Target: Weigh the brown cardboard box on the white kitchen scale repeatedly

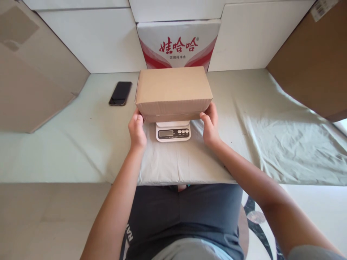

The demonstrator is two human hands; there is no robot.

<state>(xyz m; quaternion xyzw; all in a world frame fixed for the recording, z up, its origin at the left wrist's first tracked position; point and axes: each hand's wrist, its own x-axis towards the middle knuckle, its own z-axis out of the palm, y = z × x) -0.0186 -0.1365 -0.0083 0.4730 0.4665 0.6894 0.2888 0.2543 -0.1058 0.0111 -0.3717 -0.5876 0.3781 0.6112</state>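
Observation:
A closed brown cardboard box (173, 86) is held at its two near lower corners, directly over a white digital kitchen scale (173, 133). My left hand (137, 130) grips the left corner, thumb on the front face and fingers hidden behind the side. On the opposite corner, my right hand (210, 124) does the same. The box covers most of the scale's platform; whether it rests on it or hovers just above, I cannot tell. The scale's display and several buttons face me, and no digits are readable.
A black smartphone (120, 93) lies left of the box on the pale green cloth (108, 151). Behind stands a white and red carton (179, 45) against white panels. Large cardboard boxes stand at the left (40, 72) and right (311, 61). The table's front edge is near my lap.

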